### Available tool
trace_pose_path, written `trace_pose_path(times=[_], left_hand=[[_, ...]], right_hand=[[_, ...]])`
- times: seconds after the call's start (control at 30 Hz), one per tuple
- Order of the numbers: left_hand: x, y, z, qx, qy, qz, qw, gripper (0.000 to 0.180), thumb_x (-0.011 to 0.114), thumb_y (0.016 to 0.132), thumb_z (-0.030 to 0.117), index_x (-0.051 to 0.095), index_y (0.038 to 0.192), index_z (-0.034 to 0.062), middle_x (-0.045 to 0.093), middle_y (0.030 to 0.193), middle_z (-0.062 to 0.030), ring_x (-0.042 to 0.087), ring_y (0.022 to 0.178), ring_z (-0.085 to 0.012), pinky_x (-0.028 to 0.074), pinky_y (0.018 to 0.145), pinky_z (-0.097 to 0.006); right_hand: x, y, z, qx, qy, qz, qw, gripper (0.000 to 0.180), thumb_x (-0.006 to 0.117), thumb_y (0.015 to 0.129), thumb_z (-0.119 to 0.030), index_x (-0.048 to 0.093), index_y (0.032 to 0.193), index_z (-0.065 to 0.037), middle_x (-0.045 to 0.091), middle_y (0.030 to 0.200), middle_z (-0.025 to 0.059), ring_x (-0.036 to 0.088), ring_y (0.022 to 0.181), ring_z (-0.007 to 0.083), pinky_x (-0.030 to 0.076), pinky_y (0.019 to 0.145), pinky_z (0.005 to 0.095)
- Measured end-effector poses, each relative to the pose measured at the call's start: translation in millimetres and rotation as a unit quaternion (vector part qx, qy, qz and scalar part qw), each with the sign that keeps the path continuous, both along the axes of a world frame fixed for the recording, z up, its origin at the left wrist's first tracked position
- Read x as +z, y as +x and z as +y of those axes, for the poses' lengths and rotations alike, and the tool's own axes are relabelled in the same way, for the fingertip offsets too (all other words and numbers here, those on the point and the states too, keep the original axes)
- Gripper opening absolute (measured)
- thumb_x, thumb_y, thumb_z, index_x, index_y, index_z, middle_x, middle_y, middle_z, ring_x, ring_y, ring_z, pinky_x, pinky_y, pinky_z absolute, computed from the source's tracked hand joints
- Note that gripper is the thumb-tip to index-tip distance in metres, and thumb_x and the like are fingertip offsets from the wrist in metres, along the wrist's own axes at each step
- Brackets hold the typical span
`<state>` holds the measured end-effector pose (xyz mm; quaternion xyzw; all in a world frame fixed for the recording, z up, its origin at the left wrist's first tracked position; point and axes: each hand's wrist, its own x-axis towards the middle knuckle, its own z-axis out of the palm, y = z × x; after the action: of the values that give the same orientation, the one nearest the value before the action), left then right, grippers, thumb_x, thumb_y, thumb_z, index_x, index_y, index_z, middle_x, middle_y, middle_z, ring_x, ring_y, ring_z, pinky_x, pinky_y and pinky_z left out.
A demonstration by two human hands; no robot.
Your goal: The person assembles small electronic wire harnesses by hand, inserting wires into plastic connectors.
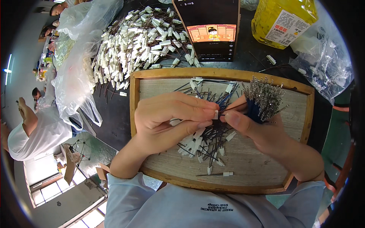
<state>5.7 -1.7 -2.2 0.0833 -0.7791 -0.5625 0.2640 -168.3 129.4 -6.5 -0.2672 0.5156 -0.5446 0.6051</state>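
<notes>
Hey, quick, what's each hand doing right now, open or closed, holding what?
Left hand: closed, fingers pinching a small white connector.
Right hand: closed, holding a bundle of metal-tipped dark wires.

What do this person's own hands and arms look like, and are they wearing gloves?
No gloves: the left hand and right hand are bare, and no watch or ring shows. The forearms are uncovered up to the short, loose sleeves of a pale blue-grey T-shirt. Dark lettering marks its front.
</notes>
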Motion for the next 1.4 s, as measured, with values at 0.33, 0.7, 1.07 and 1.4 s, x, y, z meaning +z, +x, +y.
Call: trace_pose_path(times=[0.33,0.7,1.07,1.4], left_hand=[[34.8,20.4,-27.1,0.008,-0.263,-0.070,0.962,0.029,0.074,0.062,0.012,0.066,0.085,-0.0026,0.065,0.089,-0.0181,0.065,0.082,-0.0283,0.053,0.070,-0.036],[30.2,-34.5,36.0,-0.074,-0.499,0.003,0.863,0.020,0.067,0.073,0.018,0.054,0.068,0.0047,0.049,0.064,-0.0036,0.044,0.045,-0.0108,0.033,0.036,-0.024],[34.5,-41.3,15.2,0.058,-0.534,0.096,0.838,0.014,0.070,0.070,0.011,0.058,0.066,0.0034,0.047,0.057,-0.0029,0.045,0.041,-0.0135,0.034,0.034,-0.025],[27.0,-56.4,53.8,0.106,-0.594,0.118,0.789,0.030,0.070,0.076,0.022,0.050,0.060,0.0058,0.041,0.058,-0.0016,0.037,0.041,-0.0096,0.026,0.034,-0.023]], right_hand=[[0.4,-3.2,4.3,-0.075,-0.024,0.025,0.997,0.019,0.067,0.085,-0.023,0.061,0.077,-0.007,0.057,0.069,-0.0035,0.052,0.066,0.0030,0.043,0.056,0.0232],[-9.2,-3.5,10.9,0.301,-0.132,-0.024,0.944,0.016,0.068,0.077,-0.007,0.060,0.090,-0.002,0.060,0.075,0.0008,0.053,0.074,0.0055,0.046,0.063,0.0237],[-5.9,-8.6,3.6,0.160,0.001,-0.449,0.879,0.031,0.059,0.083,-0.024,0.058,0.102,0.000,0.058,0.071,0.0054,0.058,0.062,0.0111,0.044,0.047,0.0264],[-1.2,-0.5,2.2,0.089,0.108,-0.225,0.964,0.038,0.049,0.094,-0.038,0.059,0.081,-0.004,0.055,0.066,0.0019,0.051,0.053,0.0077,0.038,0.044,0.0198]])
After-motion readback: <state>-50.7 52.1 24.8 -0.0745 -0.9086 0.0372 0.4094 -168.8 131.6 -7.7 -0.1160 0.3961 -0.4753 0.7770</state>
